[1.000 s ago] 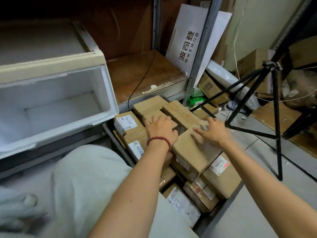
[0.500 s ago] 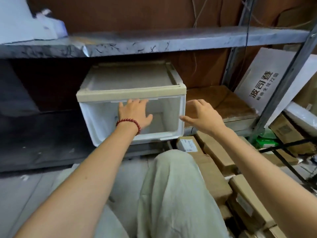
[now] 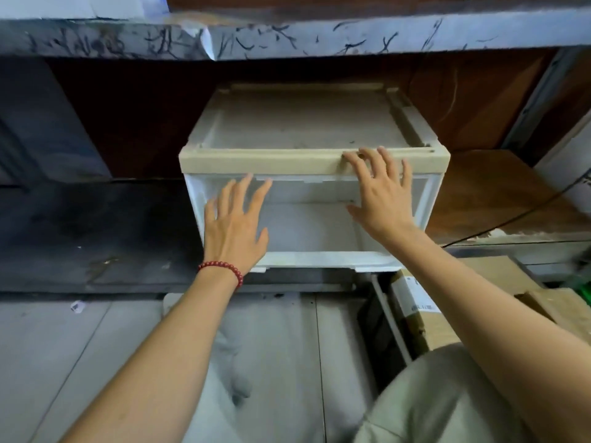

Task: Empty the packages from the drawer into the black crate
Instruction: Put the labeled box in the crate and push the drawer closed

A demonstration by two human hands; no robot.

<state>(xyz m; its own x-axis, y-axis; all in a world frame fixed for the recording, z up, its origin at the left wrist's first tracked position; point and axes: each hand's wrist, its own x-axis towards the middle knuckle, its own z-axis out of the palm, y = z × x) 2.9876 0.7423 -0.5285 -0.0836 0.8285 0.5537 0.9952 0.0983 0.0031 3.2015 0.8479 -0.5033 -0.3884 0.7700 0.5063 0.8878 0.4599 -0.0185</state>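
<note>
Item 1. Upper shelf [image 3: 287, 36]: we record a grey, scuffed board running across the top.

Item 2. Floor [image 3: 64, 346]: grey slabs at the lower left, under a dark low ledge.

Item 3. Left hand [image 3: 235, 225]: released and holding nothing. The fingers are straight and spread, and the palm faces the left part of the drawer front. We cannot tell whether it touches the panel. A red bead bracelet [image 3: 220, 270] circles the wrist.

Item 4. Drawer [image 3: 307, 219]: a white, translucent box under a beige top frame [image 3: 256, 161]. It sits at centre, beneath the upper shelf and above the floor. Its interior reads pale white through the front.

Item 5. Right hand [image 3: 379, 193]: also released, with nothing in its grasp. The fingers are straight and fanned, with the fingertips [image 3: 363, 153] lying on the right part of the beige top frame. The palm is over the upper right of the drawer front.

Item 6. Black crate [image 3: 371, 324]: we note one dark wall with a paler rim, on the floor just below and right of the drawer.

Item 7. Packages [image 3: 415, 302]: brown cardboard boxes lying inside the black crate, the nearest bearing a white label. A pale trouser knee [image 3: 441, 394] hides part of them.

Item 8. Wooden board [image 3: 499, 193]: brown and worn, right of the drawer, with a black cable [image 3: 527, 212] crossing it.
</note>
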